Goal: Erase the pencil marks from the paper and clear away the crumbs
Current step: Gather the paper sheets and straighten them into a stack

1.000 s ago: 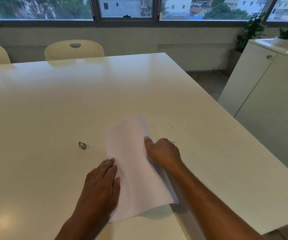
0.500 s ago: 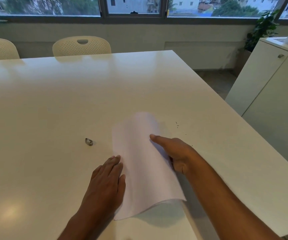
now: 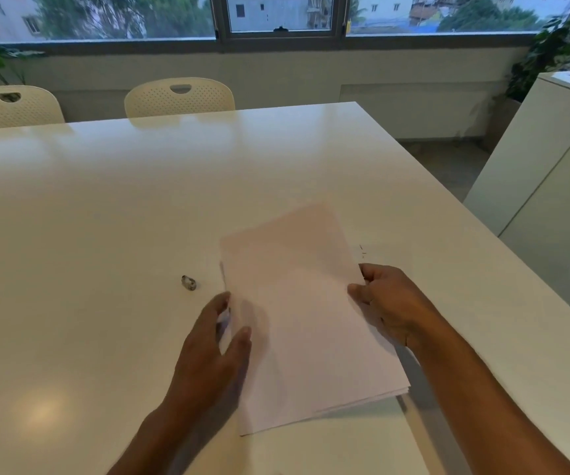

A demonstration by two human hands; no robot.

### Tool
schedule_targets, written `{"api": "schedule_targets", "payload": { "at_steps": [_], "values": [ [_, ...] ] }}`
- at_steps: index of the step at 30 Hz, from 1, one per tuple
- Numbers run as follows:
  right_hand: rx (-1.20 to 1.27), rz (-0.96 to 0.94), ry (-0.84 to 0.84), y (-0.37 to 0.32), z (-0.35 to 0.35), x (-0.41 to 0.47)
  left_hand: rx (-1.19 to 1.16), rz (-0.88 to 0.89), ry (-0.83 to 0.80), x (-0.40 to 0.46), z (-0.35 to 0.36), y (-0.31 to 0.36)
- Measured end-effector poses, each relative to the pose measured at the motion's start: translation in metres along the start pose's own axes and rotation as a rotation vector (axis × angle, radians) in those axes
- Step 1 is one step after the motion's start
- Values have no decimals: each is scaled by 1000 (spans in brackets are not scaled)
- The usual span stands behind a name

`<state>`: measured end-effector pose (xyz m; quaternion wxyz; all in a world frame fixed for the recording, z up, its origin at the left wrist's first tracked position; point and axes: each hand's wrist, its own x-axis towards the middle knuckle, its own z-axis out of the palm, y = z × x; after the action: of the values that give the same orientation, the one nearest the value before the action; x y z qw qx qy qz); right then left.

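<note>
White rectangular paper sheet is pinched by right hand — left hand grips its edge; tipping gently should shed dark crumbs.

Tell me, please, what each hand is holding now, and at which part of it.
The right hand pinches the white paper sheets at their right edge. The left hand grips their left edge. The small grey eraser lies unheld.
</note>
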<state>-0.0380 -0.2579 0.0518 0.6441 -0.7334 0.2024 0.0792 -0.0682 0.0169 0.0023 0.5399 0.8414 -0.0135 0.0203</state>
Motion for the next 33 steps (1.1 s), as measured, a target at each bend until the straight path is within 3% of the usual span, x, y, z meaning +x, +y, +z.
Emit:
{"api": "schedule_targets", "payload": {
  "at_steps": [4,7,12,16,25,29,33],
  "values": [
    [141,-118,-31,-16,2,1,-489,-164,-20,44,-8,16],
    [136,-277,-69,-34,3,-4,-586,-54,-101,59,-14,37],
    [130,-533,-62,-62,5,-4,-504,257,70,67,-24,68],
    [258,-664,-77,-66,19,2,-407,375,213,65,-22,73],
    [227,-587,-58,-31,38,24,-451,198,202,57,-4,41],
    [224,-648,-78,-42,35,25,-400,210,248,60,-8,41],
    [222,-551,-73,-26,38,33,-325,219,198,58,-4,34]
  ]
}}
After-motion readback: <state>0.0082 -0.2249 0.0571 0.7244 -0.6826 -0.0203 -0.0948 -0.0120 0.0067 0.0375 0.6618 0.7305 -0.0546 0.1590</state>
